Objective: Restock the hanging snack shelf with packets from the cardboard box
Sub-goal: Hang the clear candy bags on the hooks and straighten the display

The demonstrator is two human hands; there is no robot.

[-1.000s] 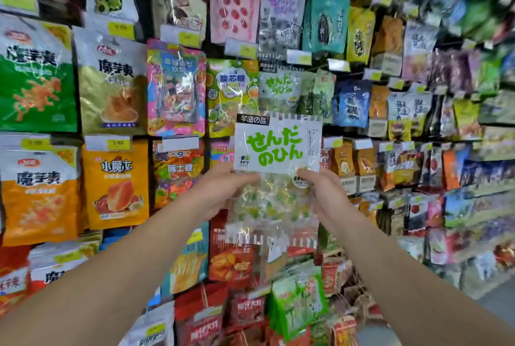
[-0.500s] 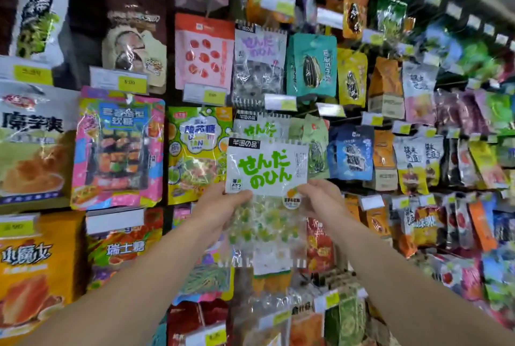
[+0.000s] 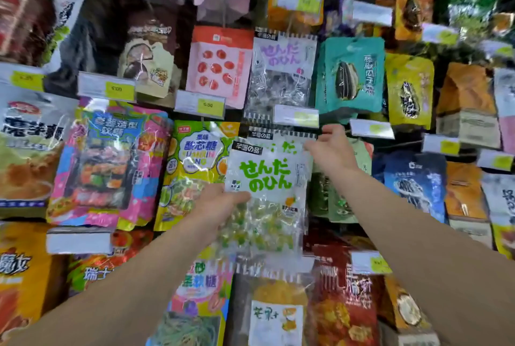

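Your left hand (image 3: 220,206) grips the green-lettered packet (image 3: 264,198) at its left edge, about mid-height, just under the white label. Thumb lies across the front of the clear film; the other fingers are behind the packet and hidden. The packet is held upright against the shelf, label facing you, green and yellow sweets visible through its lower half.

Your right hand (image 3: 330,154) is at the packet's top right corner. Fingers are curled, with the fingertips (image 3: 309,146) at the striped top edge. Whether they pinch the held packet, the one behind it, or the peg cannot be told: that corner is blurred.

Directly behind the held packet, a matching packet (image 3: 281,139) hangs on the same spot; only its striped header and a bit of green lettering show above the held one. The held packet overlaps it and sits slightly lower.

Neighbours on the hanging shelf:
- Above: purple-lettered packet (image 3: 281,72) of the same design, with a price tag (image 3: 296,116) at its foot, just above your right hand.
- Left: yellow-green candy bag (image 3: 195,167), its right edge partly covered by the held packet and your left hand.
- Further left: pink bag (image 3: 111,161).
- Upper right: teal seed bag (image 3: 351,75).
- Right, past your right forearm: blue bag (image 3: 415,181).
- Below: red bag (image 3: 345,298), lower right of the held packet's bottom edge.

The outer parts of the view are motion-blurred; small print and most price tags are unreadable.
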